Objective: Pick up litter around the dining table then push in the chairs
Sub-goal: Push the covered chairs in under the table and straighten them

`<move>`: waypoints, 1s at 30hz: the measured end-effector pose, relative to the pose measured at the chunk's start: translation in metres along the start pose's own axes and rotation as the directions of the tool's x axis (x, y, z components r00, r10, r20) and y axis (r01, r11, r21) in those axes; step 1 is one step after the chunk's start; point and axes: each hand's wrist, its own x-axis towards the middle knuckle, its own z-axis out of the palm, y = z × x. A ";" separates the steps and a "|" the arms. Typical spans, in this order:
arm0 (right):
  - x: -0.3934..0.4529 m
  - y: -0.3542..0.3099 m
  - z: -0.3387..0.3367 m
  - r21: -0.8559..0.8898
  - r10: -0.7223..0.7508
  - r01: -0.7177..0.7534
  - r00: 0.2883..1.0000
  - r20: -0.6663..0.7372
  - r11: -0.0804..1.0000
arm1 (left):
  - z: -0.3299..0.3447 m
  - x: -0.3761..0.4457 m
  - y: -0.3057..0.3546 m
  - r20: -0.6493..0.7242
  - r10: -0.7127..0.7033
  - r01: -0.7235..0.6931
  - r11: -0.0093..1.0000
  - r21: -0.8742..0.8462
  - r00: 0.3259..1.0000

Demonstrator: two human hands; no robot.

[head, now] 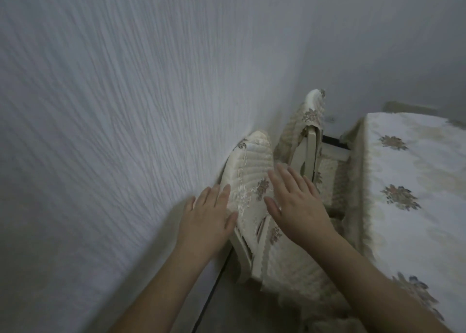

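**Two Open Hands on a Covered Chair Back**

Two hands were held flat and spread at the near chair, gripping nothing. The left hand lay palm-down with its fingers fanned toward the wall-side edge of the chair back, the thumb resting against the quilted cream cover. The right hand was spread wide over the table-side edge of the same back, fingers extended and slightly apart, palm lowered onto or just above the fabric; whether it pressed down could not be told. Both bare forearms ran up from the bottom edge of the view, converging on the chair.

The near chair's back stood close against the textured white wall on the left, with little room showing between them. Its cover carried embroidered flowers and a ruffled hem that hung over the pale frame. Just beyond it stood a second chair in the same cover, its back tilted and its pale frame slats exposed, set in the room's corner.

The dining table filled the right side, draped in a cream cloth with floral motifs, the hem hanging down its near-left edge. Only a narrow gap separated that edge from the two chairs, where the seat cushions showed. A dark cable ran along the floor by the wall's foot. No litter could be made out.
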 end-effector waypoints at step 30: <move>0.292 0.067 0.160 0.042 -0.346 0.349 0.892 0.290 0.936 | 0.124 0.121 -0.005 0.246 -0.362 0.425 0.856 -0.292 0.899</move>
